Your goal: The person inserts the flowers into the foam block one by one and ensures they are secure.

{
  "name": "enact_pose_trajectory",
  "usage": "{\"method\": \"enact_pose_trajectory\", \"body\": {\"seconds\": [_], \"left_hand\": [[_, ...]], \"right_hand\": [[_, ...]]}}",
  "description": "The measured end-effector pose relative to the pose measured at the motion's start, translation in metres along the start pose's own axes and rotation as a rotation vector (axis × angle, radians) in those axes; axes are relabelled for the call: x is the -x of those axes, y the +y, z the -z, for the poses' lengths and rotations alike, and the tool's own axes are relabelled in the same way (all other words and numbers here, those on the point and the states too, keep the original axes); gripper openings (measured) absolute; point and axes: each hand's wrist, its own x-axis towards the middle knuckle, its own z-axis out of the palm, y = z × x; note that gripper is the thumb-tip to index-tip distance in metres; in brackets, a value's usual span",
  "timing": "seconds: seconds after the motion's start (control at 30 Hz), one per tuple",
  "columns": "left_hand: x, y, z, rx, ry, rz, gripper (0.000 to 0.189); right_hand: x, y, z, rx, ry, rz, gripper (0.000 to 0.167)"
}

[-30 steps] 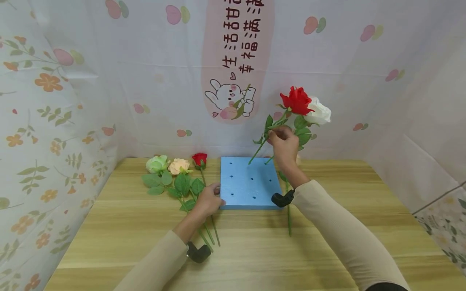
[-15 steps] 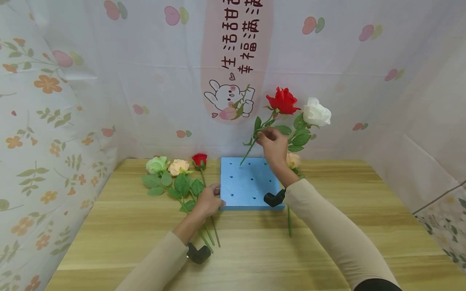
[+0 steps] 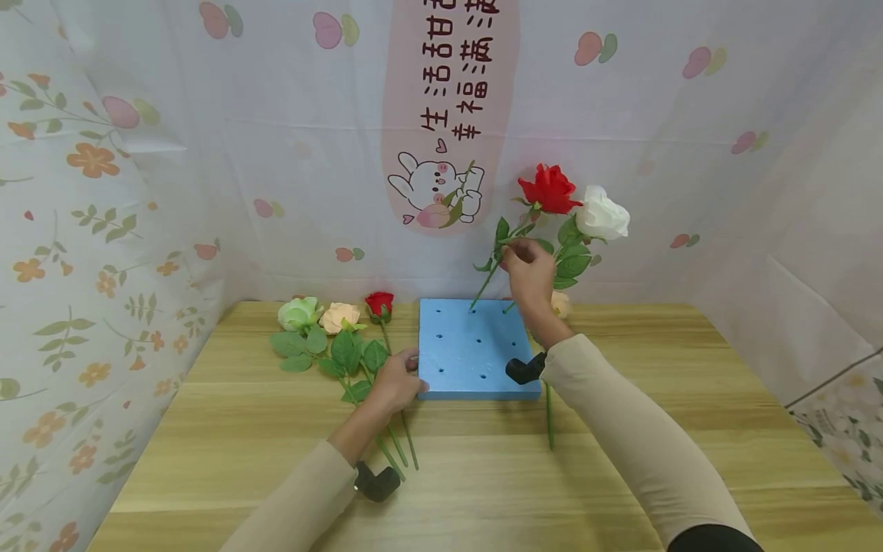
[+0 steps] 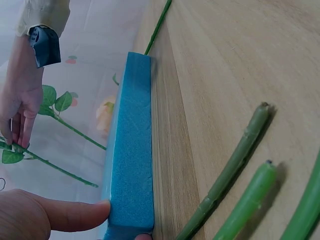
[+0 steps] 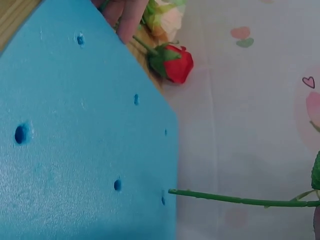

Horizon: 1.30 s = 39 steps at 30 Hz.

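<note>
My right hand (image 3: pixel 530 277) pinches the stem of a red rose (image 3: pixel 549 189) above the back of a blue foam board (image 3: pixel 461 354) with several holes. The lower tip of the rose stem (image 5: pixel 225 198) is beside a back-row hole in the right wrist view; it looks just outside the hole. My left hand (image 3: pixel 396 381) grips the board's front left corner, its thumb (image 4: pixel 82 215) pressing on the edge in the left wrist view. A white rose (image 3: pixel 602 214) stands tilted at the board's back right, its stem partly hidden behind my right hand.
Left of the board lie a green rose (image 3: pixel 298 313), a peach rose (image 3: pixel 340 317) and another red rose (image 3: pixel 379 303), stems toward me. Another peach rose (image 3: pixel 561 303) lies at the right, partly behind my right arm. A printed cloth (image 3: pixel 310 176) hangs behind the wooden table (image 3: pixel 228 429).
My right hand has shifted left with the red rose, then slightly back right, bringing its stem tip to the middle back-row hole. The left hand keeps its place on the board.
</note>
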Motion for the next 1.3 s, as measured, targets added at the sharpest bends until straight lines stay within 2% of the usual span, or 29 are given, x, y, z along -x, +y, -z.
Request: {"method": "enact_pose_trajectory", "body": {"seconds": [0.43, 0.93, 1.3], "left_hand": [[-0.001, 0.0, -0.001, -0.011, 0.006, 0.001, 0.068], [0.0, 0.0, -0.001, 0.006, -0.004, -0.003, 0.068], [-0.002, -0.002, -0.002, -0.012, 0.009, -0.005, 0.068]], "right_hand": [[-0.003, 0.011, 0.005, 0.002, 0.02, -0.017, 0.017], [0.0, 0.014, 0.006, 0.156, 0.034, -0.055, 0.019], [0.005, 0.007, 0.016, 0.22, -0.036, -0.113, 0.027]]}}
